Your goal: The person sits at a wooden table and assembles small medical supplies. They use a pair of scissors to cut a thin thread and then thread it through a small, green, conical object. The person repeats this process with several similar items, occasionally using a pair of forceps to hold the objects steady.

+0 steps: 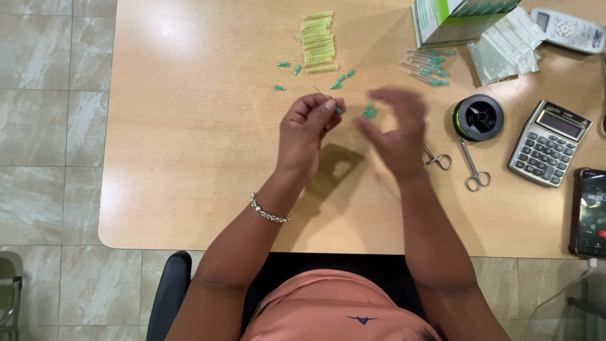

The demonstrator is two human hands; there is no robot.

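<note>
Left hand [307,123] pinches a thin needle [323,96] by its green hub above the table [189,158]; light, stiff, sharp, so best held at the hub. Right hand [394,126], blurred, seems half-open and empty near loose green caps [370,112].

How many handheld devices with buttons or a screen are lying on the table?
3, all at the right side: a white remote control at the top corner, a grey calculator beside the black spool, and a phone at the right edge, partly cut off.
</note>
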